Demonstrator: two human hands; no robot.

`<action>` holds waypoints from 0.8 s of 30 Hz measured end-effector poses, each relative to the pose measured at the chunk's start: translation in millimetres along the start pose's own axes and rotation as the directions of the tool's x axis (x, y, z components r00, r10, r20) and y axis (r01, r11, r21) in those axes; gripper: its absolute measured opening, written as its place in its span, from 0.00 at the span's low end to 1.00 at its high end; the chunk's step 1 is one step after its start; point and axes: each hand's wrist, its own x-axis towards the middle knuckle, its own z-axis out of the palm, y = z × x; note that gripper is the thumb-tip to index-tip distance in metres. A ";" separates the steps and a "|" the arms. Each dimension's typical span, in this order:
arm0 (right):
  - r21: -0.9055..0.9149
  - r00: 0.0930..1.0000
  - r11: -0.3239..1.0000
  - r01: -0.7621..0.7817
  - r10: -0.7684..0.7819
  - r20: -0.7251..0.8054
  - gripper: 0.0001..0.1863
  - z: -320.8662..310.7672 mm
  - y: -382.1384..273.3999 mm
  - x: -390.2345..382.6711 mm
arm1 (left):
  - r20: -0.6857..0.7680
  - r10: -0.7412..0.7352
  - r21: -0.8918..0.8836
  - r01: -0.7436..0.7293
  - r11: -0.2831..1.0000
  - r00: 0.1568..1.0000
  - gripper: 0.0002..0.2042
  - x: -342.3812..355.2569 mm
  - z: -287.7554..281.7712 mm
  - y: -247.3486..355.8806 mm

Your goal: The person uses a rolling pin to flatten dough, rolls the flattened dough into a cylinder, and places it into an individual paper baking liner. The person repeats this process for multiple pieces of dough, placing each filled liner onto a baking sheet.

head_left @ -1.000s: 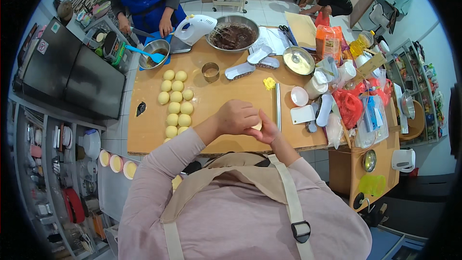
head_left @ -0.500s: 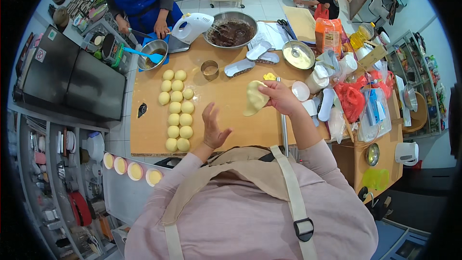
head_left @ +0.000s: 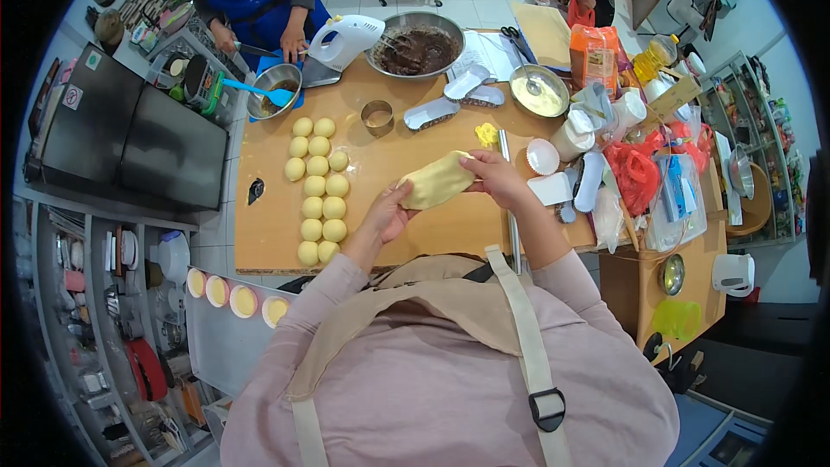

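Note:
A flat, pale yellow sheet of dough [head_left: 439, 181] is stretched between my two hands above the wooden table. My left hand [head_left: 392, 210] pinches its near left end, and my right hand [head_left: 499, 178] grips the far right end. Rows of round dough balls [head_left: 312, 207] lie to the left of my left hand. Just beyond my right hand rests a small yellow lump of dough [head_left: 487, 135]. A metal rolling rod [head_left: 513, 233] lies along the table beside my right wrist. Farther off stands a metal ring cutter [head_left: 377, 118].
Across the table [head_left: 268, 246], a person's hand [head_left: 294, 39] works beside a hand mixer [head_left: 347, 41] and a bowl of dark batter [head_left: 418, 45]. Paper cases [head_left: 543, 157], a flour bowl [head_left: 538, 91] and red bags [head_left: 634, 173] crowd the right side. A tray [head_left: 212, 342] with filled cups sits lower left.
My left hand, earlier open and apart, has moved right and taken hold of the dough. The sheet, which hung from my right hand, is now stretched sideways between both hands.

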 end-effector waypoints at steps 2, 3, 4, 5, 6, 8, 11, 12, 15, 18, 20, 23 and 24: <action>0.024 0.999 0.999 -0.043 0.043 -0.021 0.15 -3.6 19.5 7.7 | -0.083 -0.043 0.121 0.053 0.991 0.996 0.16 3.2 -8.9 3.2; 0.034 0.997 0.997 -0.066 0.067 -0.037 0.14 -9.4 32.8 11.3 | -0.078 -0.075 0.170 0.087 0.982 0.994 0.16 6.0 -13.9 3.6; 0.026 0.995 0.997 -0.074 0.075 -0.058 0.13 -15.8 49.8 17.4 | -0.075 -0.107 0.219 0.121 0.968 0.991 0.16 9.0 -19.3 4.7; 0.020 0.993 0.997 -0.081 0.082 -0.081 0.13 -25.4 71.5 26.4 | -0.070 -0.141 0.270 0.155 0.950 0.988 0.17 13.3 -21.6 2.6; 0.016 0.992 0.996 -0.087 0.088 -0.095 0.12 -25.3 79.6 29.7 | -0.108 -0.142 0.297 0.168 0.940 0.984 0.15 14.9 -23.7 0.1; 0.064 0.981 0.992 -0.105 0.114 -0.154 0.10 -27.5 96.3 30.5 | -0.184 -0.139 0.352 0.197 0.915 0.973 0.13 17.4 -29.0 -3.9; 0.068 0.968 0.989 -0.134 0.145 -0.205 0.09 -26.7 115.7 33.4 | -0.267 -0.112 0.417 0.219 0.882 0.957 0.12 26.3 -43.6 -15.0; 0.086 0.963 0.987 -0.138 0.153 -0.220 0.09 -25.7 119.8 32.4 | -0.280 -0.133 0.407 0.243 0.880 0.951 0.12 28.1 -45.5 -15.6; 0.008 0.955 0.990 -0.144 0.141 -0.261 0.11 -34.1 139.5 37.0 | -0.309 -0.178 0.409 0.299 0.862 0.934 0.11 36.1 -44.2 -21.9; -0.508 0.940 0.852 -0.124 -0.063 -0.334 0.16 -34.9 152.9 39.3 | -0.377 -0.124 0.476 0.307 0.824 0.918 0.11 44.0 -59.6 -35.0; -0.756 0.916 0.648 -0.096 -0.240 -0.322 0.20 -26.8 155.5 36.8 | -0.455 -0.044 0.525 0.307 0.794 0.890 0.12 49.5 -84.2 -51.0; -0.795 0.872 0.599 -0.096 -0.334 -0.357 0.22 -24.5 154.2 28.9 | -0.354 0.253 0.884 0.234 0.405 0.901 0.15 47.7 -99.9 -60.5; -0.737 0.872 0.664 -0.127 -0.280 -0.402 0.22 -31.9 155.1 27.7 | -0.304 0.265 0.931 0.227 0.286 0.915 0.16 44.7 -92.0 -57.7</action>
